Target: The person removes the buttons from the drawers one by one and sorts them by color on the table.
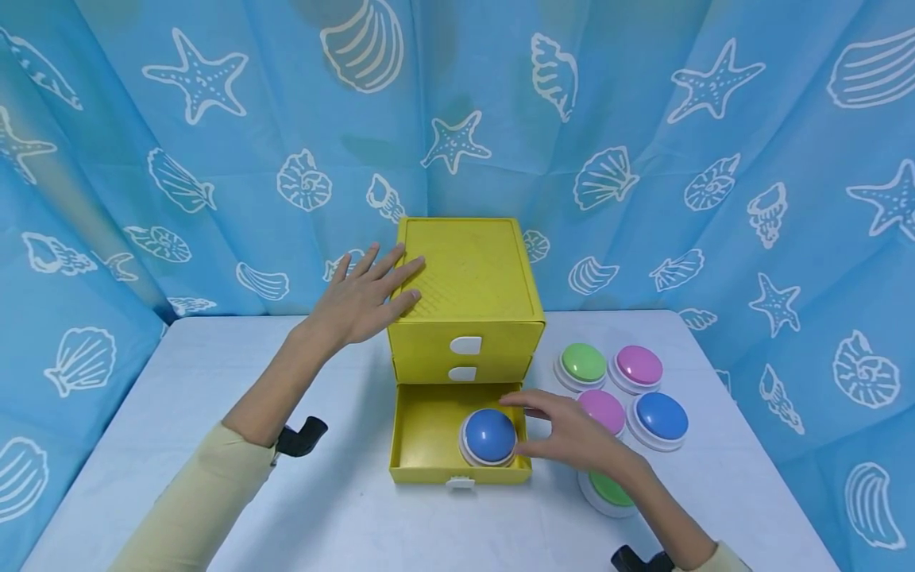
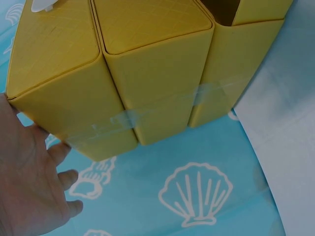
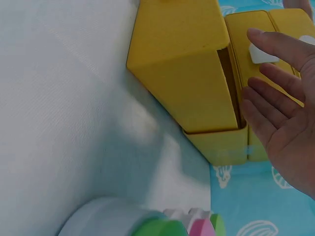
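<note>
A yellow three-drawer box (image 1: 468,270) stands on the table with its bottom drawer (image 1: 425,437) pulled out. Inside that drawer, toward the right, sits a round push button (image 1: 490,434) with a blue dome and white base. My left hand (image 1: 353,306) rests with spread fingers on the box's top left edge; the left wrist view shows the hand (image 2: 29,177) against the box's corner. Over the drawer's right side is my right hand (image 1: 572,429), thumb right beside the blue button. In the right wrist view its fingers (image 3: 278,98) are extended and hold nothing.
Right of the box several similar buttons lie grouped: green (image 1: 583,363), pink (image 1: 639,365) and blue (image 1: 661,416) ones, some partly behind my right hand and forearm. A blue shell-print curtain (image 1: 457,79) hangs behind the white table (image 1: 322,508).
</note>
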### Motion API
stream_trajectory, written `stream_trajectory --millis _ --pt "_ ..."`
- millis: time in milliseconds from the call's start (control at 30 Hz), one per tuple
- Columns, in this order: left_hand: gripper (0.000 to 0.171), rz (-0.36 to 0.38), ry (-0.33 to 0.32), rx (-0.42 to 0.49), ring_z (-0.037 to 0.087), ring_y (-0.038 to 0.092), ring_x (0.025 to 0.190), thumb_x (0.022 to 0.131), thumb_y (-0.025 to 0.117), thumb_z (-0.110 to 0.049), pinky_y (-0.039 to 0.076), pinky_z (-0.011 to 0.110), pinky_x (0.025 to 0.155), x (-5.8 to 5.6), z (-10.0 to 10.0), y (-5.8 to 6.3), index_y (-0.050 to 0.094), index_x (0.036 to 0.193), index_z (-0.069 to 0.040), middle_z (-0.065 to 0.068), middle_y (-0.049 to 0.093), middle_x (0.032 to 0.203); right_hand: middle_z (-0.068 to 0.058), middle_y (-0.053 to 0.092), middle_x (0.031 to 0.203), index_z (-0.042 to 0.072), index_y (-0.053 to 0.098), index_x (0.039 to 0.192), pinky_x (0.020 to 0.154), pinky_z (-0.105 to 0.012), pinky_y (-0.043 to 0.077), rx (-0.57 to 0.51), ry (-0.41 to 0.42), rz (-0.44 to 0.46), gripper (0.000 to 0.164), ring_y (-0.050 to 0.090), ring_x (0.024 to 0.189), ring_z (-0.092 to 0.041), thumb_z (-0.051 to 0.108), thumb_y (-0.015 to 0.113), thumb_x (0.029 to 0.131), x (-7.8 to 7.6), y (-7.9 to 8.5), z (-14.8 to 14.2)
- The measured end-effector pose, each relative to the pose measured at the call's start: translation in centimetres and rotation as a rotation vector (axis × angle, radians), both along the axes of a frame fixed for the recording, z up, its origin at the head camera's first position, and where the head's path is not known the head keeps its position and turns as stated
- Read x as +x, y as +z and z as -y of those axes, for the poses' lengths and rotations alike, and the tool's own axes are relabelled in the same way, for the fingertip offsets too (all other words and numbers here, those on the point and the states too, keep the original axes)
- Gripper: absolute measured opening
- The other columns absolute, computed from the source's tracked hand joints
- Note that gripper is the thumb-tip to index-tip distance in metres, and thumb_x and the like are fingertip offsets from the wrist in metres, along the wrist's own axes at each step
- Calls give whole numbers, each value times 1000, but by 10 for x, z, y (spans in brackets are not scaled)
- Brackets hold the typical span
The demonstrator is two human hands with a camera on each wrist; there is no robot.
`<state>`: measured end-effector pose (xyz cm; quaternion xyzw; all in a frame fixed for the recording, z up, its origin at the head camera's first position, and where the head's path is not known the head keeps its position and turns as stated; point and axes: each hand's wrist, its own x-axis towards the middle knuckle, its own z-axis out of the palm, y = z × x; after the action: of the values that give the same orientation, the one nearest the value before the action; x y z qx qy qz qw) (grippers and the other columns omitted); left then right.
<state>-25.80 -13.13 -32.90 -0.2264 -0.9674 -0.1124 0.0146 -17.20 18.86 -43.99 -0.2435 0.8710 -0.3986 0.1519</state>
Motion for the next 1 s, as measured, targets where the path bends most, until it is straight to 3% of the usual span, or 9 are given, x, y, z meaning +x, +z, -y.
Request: stream_trajectory --millis 300,567,1000 --pt "61 6 4 -6 28 -4 138 93 19 -61 -10 51 105 0 0 0 16 147 -33 -2 5 153 4 55 119 20 52 130 85 -42 46 122 32 1 63 49 103 -21 33 77 73 -10 -2 14" --pt "61 3 6 -9 27 -4 138 93 20 -61 -8 51 106 0 0 1 16 147 -33 -2 5 153 4 52 125 16 52 128 92 -40 43 224 88 -59 65 47 113 -19 37 78 71 -14 -3 23" --pt "60 0 15 -23 26 -5 138 94 20 -60 -6 52 106 -2 -1 0 16 147 -33 -1 6 153 0 51 125 13 49 131 88 -39 45 340 141 -97 70 47 110 -18 37 78 71 -13 -6 34"
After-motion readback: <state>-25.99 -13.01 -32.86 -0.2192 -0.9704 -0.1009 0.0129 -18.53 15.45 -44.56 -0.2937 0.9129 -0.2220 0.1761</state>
